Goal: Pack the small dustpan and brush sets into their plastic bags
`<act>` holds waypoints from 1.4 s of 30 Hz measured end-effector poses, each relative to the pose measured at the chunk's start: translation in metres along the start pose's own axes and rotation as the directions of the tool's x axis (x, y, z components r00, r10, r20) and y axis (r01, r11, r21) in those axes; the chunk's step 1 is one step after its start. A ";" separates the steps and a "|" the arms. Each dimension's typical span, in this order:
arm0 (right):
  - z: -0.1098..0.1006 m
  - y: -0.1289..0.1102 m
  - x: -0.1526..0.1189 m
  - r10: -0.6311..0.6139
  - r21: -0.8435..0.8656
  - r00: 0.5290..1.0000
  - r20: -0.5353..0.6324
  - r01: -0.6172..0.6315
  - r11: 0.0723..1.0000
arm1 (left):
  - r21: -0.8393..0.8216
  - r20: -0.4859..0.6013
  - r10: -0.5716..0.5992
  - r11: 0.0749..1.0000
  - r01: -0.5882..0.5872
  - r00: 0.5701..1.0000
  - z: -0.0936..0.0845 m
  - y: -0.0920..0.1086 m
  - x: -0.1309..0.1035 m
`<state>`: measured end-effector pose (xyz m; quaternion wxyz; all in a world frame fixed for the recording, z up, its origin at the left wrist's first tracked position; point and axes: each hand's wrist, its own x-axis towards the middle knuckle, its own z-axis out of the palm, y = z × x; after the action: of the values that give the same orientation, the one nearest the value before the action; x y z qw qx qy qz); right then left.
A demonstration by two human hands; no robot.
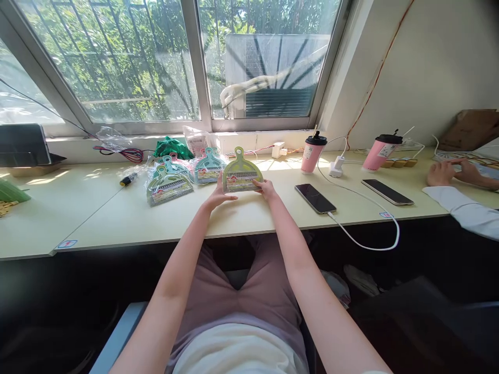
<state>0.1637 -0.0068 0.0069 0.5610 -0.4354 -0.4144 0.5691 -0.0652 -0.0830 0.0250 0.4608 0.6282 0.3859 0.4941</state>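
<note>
A yellow-green dustpan-and-brush set [242,174] in clear wrapping is held up over the pale table [249,213], its looped handle pointing toward the window. My left hand [220,196] grips its left edge, fingers partly behind it. On the lower right edge, my right hand [266,188] pinches the set with the thumb in front. Just left of my hands lie more wrapped sets: a green one [171,188] in front, and a teal one [208,165] nearer the window, with others partly hidden between them.
Two phones [315,198], a white cable [360,196], a charger [336,167] and pink cups [311,155] [380,153] stand or lie to the right. Another person's hands [442,172] rest at the far right. A screwdriver [128,179] lies left.
</note>
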 end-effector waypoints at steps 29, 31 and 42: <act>-0.003 -0.005 -0.025 -0.122 -0.199 0.912 0.391 0.213 0.957 | -0.048 -0.536 -0.275 0.954 0.297 0.798 0.003 -0.026 0.027; -0.003 -0.006 -0.027 -0.116 -0.213 0.899 0.423 0.223 0.951 | -0.056 -0.545 -0.281 0.952 0.300 0.790 0.002 -0.027 0.028; -0.004 -0.001 -0.016 -0.144 -0.139 0.959 0.245 0.182 0.973 | -0.137 -0.459 -0.272 0.962 0.235 0.846 0.005 -0.023 0.027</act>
<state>0.1672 -0.0225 0.0071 0.5166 -0.3734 -0.5565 0.5329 -0.0552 -0.0526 0.0095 0.4370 0.4138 0.5474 0.5816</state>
